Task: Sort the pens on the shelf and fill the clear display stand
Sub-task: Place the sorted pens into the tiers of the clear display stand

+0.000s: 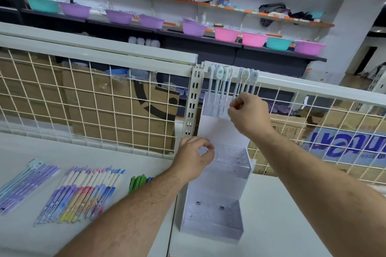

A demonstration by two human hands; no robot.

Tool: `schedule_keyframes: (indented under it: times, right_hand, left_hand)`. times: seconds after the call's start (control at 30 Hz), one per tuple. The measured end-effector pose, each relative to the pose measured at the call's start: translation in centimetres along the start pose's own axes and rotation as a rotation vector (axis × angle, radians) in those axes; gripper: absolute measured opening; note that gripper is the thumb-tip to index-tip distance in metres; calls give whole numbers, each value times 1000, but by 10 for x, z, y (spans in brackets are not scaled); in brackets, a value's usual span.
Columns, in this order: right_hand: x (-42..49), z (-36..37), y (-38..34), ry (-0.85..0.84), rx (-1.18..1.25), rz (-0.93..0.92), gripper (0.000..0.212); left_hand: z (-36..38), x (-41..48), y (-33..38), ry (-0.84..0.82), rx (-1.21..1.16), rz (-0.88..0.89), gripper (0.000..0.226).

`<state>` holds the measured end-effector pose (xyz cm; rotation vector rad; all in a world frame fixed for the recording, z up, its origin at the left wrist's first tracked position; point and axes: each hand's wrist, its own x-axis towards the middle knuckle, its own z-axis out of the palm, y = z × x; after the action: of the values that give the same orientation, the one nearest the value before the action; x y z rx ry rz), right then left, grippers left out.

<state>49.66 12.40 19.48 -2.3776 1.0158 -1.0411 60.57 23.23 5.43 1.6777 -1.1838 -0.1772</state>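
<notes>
Clear display stand [211, 225] meets the shelf's [94, 152] back edge. Left hand [194, 156] curls beside it (grip unclear); right hand [248, 115] pinches white pens [248, 75].

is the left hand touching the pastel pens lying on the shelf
Apart. The head view shows the left hand raised at the clear stand, with a stretch of bare shelf between it and the pastel pens.

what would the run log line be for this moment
step: fill clear display stand | right hand: curled at top-tier pens, grip unclear | left hand: curled at middle tier | loose pens: on shelf, left
</notes>
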Motion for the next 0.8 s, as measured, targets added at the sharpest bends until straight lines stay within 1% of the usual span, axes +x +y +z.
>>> schedule_keyframes:
  times: [0.17,0.23,0.33,0.43,0.57,0.73,0.8]
  right_hand:
    - [-22,0,22,-53,-18,-28,4]
    - [-31,2,31,-97,-27,-24,11]
    - [-45,7,43,-165,-50,-38,26]
    - [-54,10,49,-200,-51,-63,36]
    - [-65,11,45,-218,-44,-74,37]
    - [-80,15,25,-241,-64,-100,38]
    - [-88,24,13,-258,-79,-114,40]
  left_hand:
    - [1,-4,3,33,15,0,10]
    - [1,-8,5,38,44,-13,15]
    - [-1,-12,9,29,110,2,22]
    - [-2,-16,14,50,119,-13,22]
    - [-7,-21,17,31,93,-136,28]
    - [-34,-37,6,-63,116,-128,46]
    - [-50,-46,-4,-50,107,-166,44]
